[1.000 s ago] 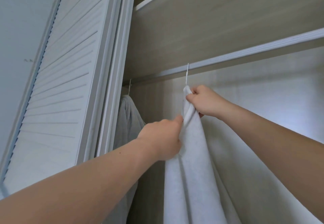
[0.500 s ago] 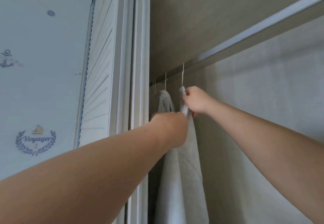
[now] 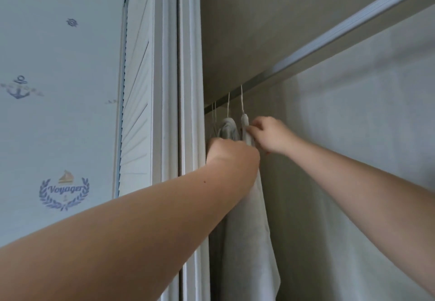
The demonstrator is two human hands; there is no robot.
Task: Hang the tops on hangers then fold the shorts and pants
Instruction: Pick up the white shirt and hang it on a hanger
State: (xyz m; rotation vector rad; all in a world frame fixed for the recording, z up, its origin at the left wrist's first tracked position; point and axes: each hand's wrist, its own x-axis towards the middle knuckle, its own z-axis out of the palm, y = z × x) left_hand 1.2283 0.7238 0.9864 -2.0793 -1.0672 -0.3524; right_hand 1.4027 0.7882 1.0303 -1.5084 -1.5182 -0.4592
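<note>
Pale wood-grain panels line the wardrobe (image 3: 353, 136), and a metal rail (image 3: 306, 56) slants down under its shelf toward the left end, next to the white door frame (image 3: 188, 89). The white top (image 3: 254, 230) hangs near that left end of the rail, its long axis straight down, edge-on to the viewer. A grey top (image 3: 228, 129) hangs just beside it, closer to the frame. The right hand (image 3: 268, 136) pinches the white top's neck just under the thin hanger hook (image 3: 241, 98), which is over the rail. The left hand (image 3: 231, 157) sits lower, against the cloth between the two tops. Its fingers are turned away, so I cannot tell whether it holds anything. Judging by this, the right hand is nearer the hook, and any slide would run left along the rail.
</note>
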